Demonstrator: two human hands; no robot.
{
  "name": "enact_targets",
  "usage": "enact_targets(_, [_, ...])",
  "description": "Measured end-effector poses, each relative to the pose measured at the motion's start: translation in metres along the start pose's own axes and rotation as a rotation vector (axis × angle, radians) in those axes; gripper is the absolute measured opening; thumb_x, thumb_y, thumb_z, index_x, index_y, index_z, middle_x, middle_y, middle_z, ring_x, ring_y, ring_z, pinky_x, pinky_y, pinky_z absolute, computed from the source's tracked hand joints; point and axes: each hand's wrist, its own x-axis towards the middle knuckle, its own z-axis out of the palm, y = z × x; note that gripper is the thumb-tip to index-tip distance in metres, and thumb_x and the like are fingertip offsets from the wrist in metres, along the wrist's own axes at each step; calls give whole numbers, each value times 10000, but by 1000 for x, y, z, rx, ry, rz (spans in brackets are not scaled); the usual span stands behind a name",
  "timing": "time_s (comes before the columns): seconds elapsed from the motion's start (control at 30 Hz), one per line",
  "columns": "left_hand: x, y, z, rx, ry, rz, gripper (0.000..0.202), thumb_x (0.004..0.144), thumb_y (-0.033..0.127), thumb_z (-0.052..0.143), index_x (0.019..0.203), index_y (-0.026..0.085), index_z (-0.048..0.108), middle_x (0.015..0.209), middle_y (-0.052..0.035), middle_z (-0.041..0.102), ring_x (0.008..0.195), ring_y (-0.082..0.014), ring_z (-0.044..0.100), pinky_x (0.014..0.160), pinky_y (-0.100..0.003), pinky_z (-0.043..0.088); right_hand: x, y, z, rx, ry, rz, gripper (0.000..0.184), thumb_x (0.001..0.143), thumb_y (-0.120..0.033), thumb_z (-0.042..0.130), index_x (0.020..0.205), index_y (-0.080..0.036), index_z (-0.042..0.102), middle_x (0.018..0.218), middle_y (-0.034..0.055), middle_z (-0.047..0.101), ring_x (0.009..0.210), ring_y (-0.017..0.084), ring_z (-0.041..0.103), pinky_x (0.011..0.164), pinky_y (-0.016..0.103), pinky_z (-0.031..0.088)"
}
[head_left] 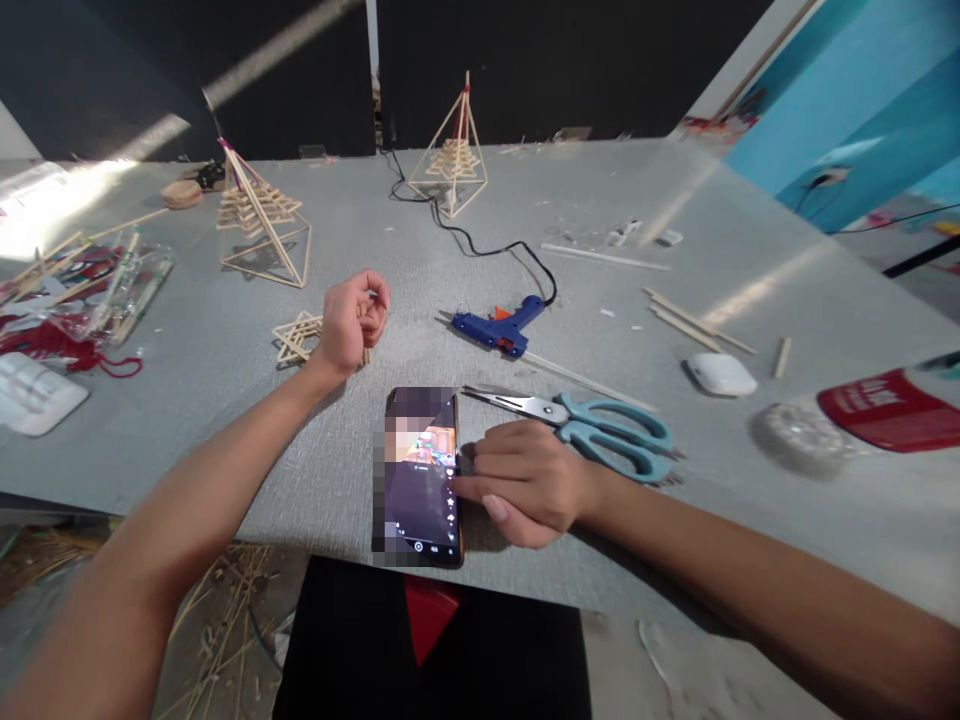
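Note:
My left hand rests on the table with its fingers curled closed. Small wooden sticks show beside its fingers, but whether they are gripped is hidden. Just left of it, partly covered by the wrist, lies a star-shaped frame of thin sticks. My right hand has its index finger stretched onto the right edge of the screen of a smartphone; its other fingers are bent and hold nothing. The phone lies face up and lit near the table's front edge. Behind the right hand are blue-handled scissors, blades pointing left.
A blue glue gun lies mid-table, its black cord running back. Two stick pyramids stand behind. Loose sticks, a white case and a red-labelled bottle lie right. Plastic-bagged materials lie left.

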Motion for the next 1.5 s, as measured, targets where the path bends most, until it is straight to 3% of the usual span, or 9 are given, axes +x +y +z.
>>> enact_targets(0.27, [-1, 3, 3, -7, 41, -51, 224, 861, 306, 537, 683, 193, 463, 486, 85, 200, 392, -60, 147, 412, -184, 150, -1, 0, 1, 5, 11, 1, 252, 951, -164, 376, 1017, -175, 619, 584, -37, 519, 494, 159, 432, 474, 331, 327])
enact_targets(0.5, [-1, 1, 1, -50, -47, 27, 204, 813, 313, 542, 661, 186, 493, 471, 86, 187, 392, -62, 129, 410, -186, 128, -1, 0, 1, -3, 6, 0, 247, 949, -160, 383, 1025, -173, 617, 586, -40, 516, 499, 158, 439, 480, 329, 328])
enact_targets(0.87, [-3, 5, 3, -39, 30, -65, 217, 861, 228, 513, 657, 187, 450, 485, 81, 184, 394, -60, 142, 409, -175, 151, 0, 0, 1, 23, -8, 10, 256, 947, -153, 398, 1037, -149, 638, 599, -31, 530, 504, 162, 450, 475, 334, 334])
enact_targets(1.33, [0, -1, -4, -8, -36, 24, 142, 800, 296, 556, 719, 190, 508, 510, 82, 203, 407, -59, 136, 421, -184, 118, 0, 0, 0, -4, -4, -10, 264, 932, -159, 392, 1061, -164, 623, 591, -34, 530, 490, 160, 426, 481, 341, 317])
enact_targets(1.5, [0, 0, -1, -31, -17, -4, 168, 827, 261, 528, 683, 187, 484, 502, 81, 186, 399, -59, 129, 416, -179, 132, 1, 0, -2, 25, -26, -16, 303, 963, -198, 391, 1088, -136, 660, 592, -35, 515, 486, 163, 427, 486, 340, 331])
